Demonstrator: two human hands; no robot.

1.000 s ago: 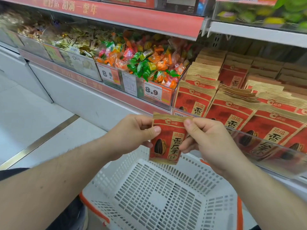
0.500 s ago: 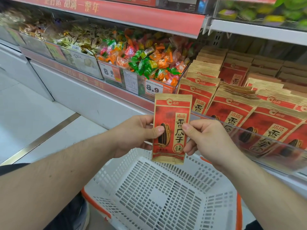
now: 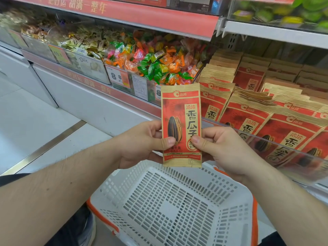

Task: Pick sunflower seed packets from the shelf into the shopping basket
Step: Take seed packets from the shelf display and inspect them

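Note:
A red and tan sunflower seed packet [image 3: 181, 112] stands upright in front of me, its printed face toward the camera. My left hand [image 3: 142, 142] pinches its lower left edge and my right hand [image 3: 221, 148] pinches its lower right edge. Directly below it sits a white slotted shopping basket [image 3: 236, 215] with orange trim, nothing visible inside. Rows of matching seed packets [image 3: 248, 119] stand on the shelf to the right, behind a clear plastic lip.
Bins of colourful wrapped candies [image 3: 156, 64] with price tags fill the shelf to the left. A red shelf strip [image 3: 142, 15] runs above. White cabinet fronts and pale floor tiles with a metal strip [image 3: 44, 148] lie at the left.
The packet has been unfolded and raised from a bent, low position to a flat upright one, both hands sliding down to its lower edges.

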